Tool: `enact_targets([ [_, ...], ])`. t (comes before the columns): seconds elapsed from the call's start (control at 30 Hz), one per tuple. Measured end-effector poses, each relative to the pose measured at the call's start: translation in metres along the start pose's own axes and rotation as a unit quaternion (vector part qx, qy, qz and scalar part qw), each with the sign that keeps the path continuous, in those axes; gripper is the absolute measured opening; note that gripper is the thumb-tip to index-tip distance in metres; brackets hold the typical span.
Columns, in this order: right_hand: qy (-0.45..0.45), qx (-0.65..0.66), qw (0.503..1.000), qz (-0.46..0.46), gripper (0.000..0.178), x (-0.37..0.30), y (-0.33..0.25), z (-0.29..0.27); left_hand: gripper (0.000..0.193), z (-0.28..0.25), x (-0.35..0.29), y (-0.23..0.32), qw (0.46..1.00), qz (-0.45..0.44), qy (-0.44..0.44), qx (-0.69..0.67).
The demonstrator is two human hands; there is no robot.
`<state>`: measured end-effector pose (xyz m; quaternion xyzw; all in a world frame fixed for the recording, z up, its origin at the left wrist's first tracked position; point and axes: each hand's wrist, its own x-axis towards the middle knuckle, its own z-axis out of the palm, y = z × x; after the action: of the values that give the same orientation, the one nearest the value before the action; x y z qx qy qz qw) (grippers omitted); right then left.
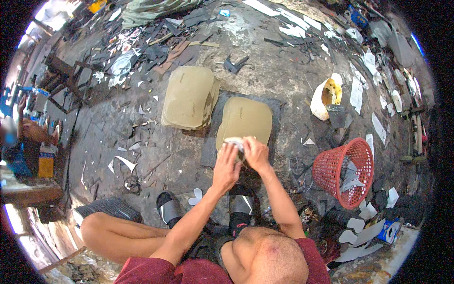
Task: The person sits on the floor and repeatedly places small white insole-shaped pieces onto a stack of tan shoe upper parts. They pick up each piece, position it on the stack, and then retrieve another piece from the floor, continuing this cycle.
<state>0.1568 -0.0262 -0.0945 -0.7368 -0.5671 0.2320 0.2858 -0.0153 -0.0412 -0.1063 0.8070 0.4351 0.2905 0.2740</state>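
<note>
A small crumpled white piece [234, 142], perhaps cloth or foam, is between my two hands at the near edge of a stack of tan, rounded panels [247, 117]. My left hand [227, 165] is closed on the left side of the white piece, its fingers together and pointing away from me. On the right side, my right hand [256, 154] has its fingers curled in against the same piece. What lies under my palms is hidden. The panel stack rests on a dark square mat [208, 150].
Left of it stands a second stack of tan panels [188, 97]. To the right are a red perforated basket [326, 173] with grey scraps inside and a cut white container [319, 102], yellowish inside. A dark metal frame [71, 85] stands at left. Scraps [124, 163] litter the floor.
</note>
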Motion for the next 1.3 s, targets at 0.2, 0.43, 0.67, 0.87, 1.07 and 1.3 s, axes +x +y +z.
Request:
enact_targets([
  [0.2,0.345,-0.081,0.933,0.064,0.019,0.087,0.001,-0.109,0.061,0.001,0.003,0.007,0.977,0.041,-0.129,0.165],
  [0.43,0.443,-0.073,0.884,-0.132,0.016,0.092,-0.081,-0.190,0.041,-0.009,0.012,-0.001,0.998,-0.005,-0.031,0.049],
  [0.67,0.148,-0.072,0.969,-0.183,0.011,-0.002,-0.069,-0.074,0.026,-0.026,-0.098,-0.003,0.969,-0.221,-0.094,0.059],
  [0.87,0.042,0.071,0.992,-0.097,0.035,-0.073,-0.035,-0.005,0.021,-0.035,-0.087,-0.012,0.929,-0.314,-0.095,-0.171],
  [1.07,-0.115,0.283,0.946,0.106,0.027,-0.101,-0.031,0.001,0.032,-0.050,-0.052,0.006,0.739,-0.387,-0.142,-0.533],
  [1.3,0.038,-0.100,0.991,-0.079,0.028,-0.066,0.022,-0.041,0.024,-0.054,-0.014,-0.005,0.766,-0.404,-0.050,-0.498],
])
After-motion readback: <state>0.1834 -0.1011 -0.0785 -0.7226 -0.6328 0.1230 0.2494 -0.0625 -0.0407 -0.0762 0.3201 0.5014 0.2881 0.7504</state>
